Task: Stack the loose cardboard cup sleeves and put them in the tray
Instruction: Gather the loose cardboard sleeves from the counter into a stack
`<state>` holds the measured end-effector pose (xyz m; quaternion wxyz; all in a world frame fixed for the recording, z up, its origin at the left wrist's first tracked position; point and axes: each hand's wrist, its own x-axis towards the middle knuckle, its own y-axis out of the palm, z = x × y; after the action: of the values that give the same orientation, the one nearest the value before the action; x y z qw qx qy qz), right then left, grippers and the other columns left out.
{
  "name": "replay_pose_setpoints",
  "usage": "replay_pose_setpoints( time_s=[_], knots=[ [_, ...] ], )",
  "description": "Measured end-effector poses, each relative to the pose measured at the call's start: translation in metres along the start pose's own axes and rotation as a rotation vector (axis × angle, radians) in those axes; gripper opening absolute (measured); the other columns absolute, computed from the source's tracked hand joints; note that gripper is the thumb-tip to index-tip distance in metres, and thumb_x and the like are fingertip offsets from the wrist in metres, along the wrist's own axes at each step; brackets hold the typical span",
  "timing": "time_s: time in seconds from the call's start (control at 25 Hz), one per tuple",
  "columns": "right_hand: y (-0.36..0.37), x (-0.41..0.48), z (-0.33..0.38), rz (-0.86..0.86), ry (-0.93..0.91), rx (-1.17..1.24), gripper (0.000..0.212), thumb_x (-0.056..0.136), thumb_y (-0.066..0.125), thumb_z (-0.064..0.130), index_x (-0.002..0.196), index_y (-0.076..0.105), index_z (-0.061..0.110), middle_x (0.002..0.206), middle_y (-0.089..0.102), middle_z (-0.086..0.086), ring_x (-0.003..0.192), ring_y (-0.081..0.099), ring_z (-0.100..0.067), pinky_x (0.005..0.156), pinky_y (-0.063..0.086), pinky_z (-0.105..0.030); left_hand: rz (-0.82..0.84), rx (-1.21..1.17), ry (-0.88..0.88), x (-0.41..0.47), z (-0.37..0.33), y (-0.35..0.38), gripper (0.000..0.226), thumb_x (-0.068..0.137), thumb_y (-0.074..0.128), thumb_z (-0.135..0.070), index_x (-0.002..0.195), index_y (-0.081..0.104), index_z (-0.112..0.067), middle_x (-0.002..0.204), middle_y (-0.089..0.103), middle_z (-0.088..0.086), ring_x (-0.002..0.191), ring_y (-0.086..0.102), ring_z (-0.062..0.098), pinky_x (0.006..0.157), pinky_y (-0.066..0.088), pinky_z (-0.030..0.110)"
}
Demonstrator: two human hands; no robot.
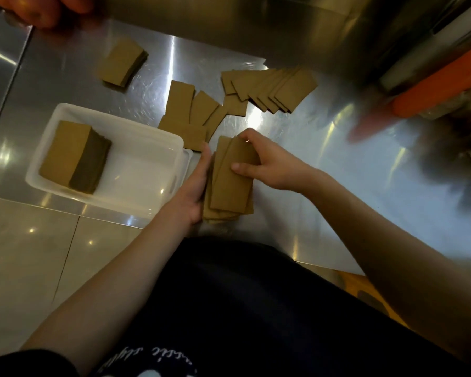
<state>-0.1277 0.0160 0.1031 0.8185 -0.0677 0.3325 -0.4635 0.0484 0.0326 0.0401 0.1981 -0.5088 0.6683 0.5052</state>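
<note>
Your dark shirt (256, 308) is hanging over a wobbly bundle (230, 178)

Your left hand (195, 186) and right hand (267, 165) are gripping uneven sleeves just beside the tray (136, 197); they're fanning, so they're probably slipping apart if you're lifting now.

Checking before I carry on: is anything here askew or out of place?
Nothing damaged. The bundle between the left hand and right hand is uneven, its top sleeves skewed off the ones below. The fanned row and scattered sleeves lie loose on the counter. The stack in the tray is neat.
</note>
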Motion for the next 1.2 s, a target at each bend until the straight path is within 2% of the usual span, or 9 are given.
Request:
replay_pose_setpoints(
  time_s=[0.12, 0.24, 0.44, 0.56, 0.64, 0.76, 0.88, 1.12, 1.2],
  knots=[
    [0.016, 0.01, 0.0, -0.085, -0.092, -0.269, 0.055, 0.089, 0.064, 0.036, 0.136, 0.042, 0.018, 0.125, 0.05, 0.0, 0.109, 0.049, -0.015, 0.086, 0.041, -0.021, 0.03, -0.014, 0.005, -0.004, 0.0, -0.004, 0.073, 0.083, 0.038, -0.076, 0.126, 0.064, -0.023, 0.121, 0.071, 0.016, 0.111, 0.068, 0.033, 0.094, 0.054, 0.05],
    [0.025, 0.015, -0.001, -0.119, -0.087, -0.349, 0.058, 0.086, 0.065, 0.042, 0.137, 0.045, 0.022, 0.132, 0.047, -0.006, 0.122, 0.042, -0.022, 0.096, 0.036, -0.027, 0.055, -0.026, 0.007, -0.003, 0.002, -0.015, 0.08, 0.077, 0.052, -0.075, 0.138, 0.057, -0.022, 0.134, 0.063, 0.018, 0.122, 0.061, 0.036, 0.104, 0.046, 0.055],
    [0.035, 0.017, 0.002, -0.172, -0.087, -0.339, 0.053, 0.085, 0.065, 0.045, 0.134, 0.051, 0.027, 0.135, 0.046, -0.002, 0.126, 0.039, -0.021, 0.096, 0.031, -0.025, 0.02, -0.055, 0.057, -0.005, 0.0, -0.017, 0.069, 0.088, 0.045, -0.07, 0.136, 0.058, -0.022, 0.13, 0.065, 0.017, 0.116, 0.065, 0.033, 0.093, 0.055, 0.048],
    [0.037, 0.017, 0.006, -0.22, -0.109, -0.321, 0.052, 0.083, 0.068, 0.046, 0.129, 0.055, 0.026, 0.136, 0.045, -0.001, 0.126, 0.037, -0.018, 0.091, 0.031, -0.013, 0.057, -0.092, 0.096, -0.009, -0.005, -0.018, 0.066, 0.09, 0.045, -0.068, 0.136, 0.058, -0.022, 0.131, 0.064, 0.018, 0.118, 0.064, 0.034, 0.096, 0.053, 0.05],
    [0.035, 0.017, 0.012, -0.27, -0.132, -0.309, 0.052, 0.081, 0.07, 0.045, 0.126, 0.055, 0.025, 0.135, 0.044, -0.001, 0.125, 0.036, -0.017, 0.085, 0.031, -0.009, 0.067, -0.069, 0.129, -0.013, -0.009, -0.016, 0.065, 0.086, 0.052, -0.066, 0.134, 0.058, -0.022, 0.124, 0.068, 0.016, 0.112, 0.067, 0.032, 0.094, 0.054, 0.048],
    [0.024, 0.026, 0.021, -0.418, -0.143, -0.176, 0.043, 0.083, 0.068, 0.047, 0.119, 0.055, 0.028, 0.127, 0.048, 0.004, 0.115, 0.04, -0.006, 0.087, 0.035, -0.014, 0.106, -0.064, 0.14, -0.018, -0.021, -0.014, 0.082, 0.072, 0.067, -0.071, 0.134, 0.057, -0.018, 0.108, 0.071, 0.013, 0.094, 0.07, 0.027, 0.084, 0.055, 0.045],
    [0.009, 0.041, 0.021, -0.531, -0.136, -0.065, 0.029, 0.089, 0.063, 0.038, 0.115, 0.054, 0.029, 0.114, 0.053, 0.013, 0.099, 0.05, 0.007, 0.083, 0.037, -0.005, 0.201, -0.214, 0.185, -0.023, -0.037, -0.017, 0.068, 0.084, 0.05, -0.068, 0.13, 0.048, -0.019, 0.1, 0.067, 0.011, 0.08, 0.065, 0.021, 0.076, 0.055, 0.038],
    [0.006, 0.078, 0.009, -0.355, -0.028, -0.115, 0.034, 0.091, 0.062, 0.024, 0.124, 0.054, 0.018, 0.111, 0.059, 0.005, 0.101, 0.057, -0.007, 0.086, 0.05, -0.021, 0.215, -0.416, 0.344, -0.035, -0.061, -0.042, 0.055, 0.092, 0.038, -0.069, 0.105, 0.061, -0.021, 0.097, 0.065, 0.009, 0.082, 0.062, 0.019, 0.075, 0.054, 0.035],
    [0.009, 0.094, 0.015, -0.288, 0.002, -0.118, 0.034, 0.092, 0.061, 0.019, 0.125, 0.054, 0.015, 0.109, 0.06, 0.001, 0.094, 0.058, -0.007, 0.08, 0.049, -0.015, 0.178, -0.487, 0.371, -0.038, -0.067, -0.054, 0.055, 0.092, 0.039, -0.069, 0.102, 0.063, -0.021, 0.098, 0.065, 0.009, 0.081, 0.062, 0.018, 0.074, 0.055, 0.034]
  ],
)
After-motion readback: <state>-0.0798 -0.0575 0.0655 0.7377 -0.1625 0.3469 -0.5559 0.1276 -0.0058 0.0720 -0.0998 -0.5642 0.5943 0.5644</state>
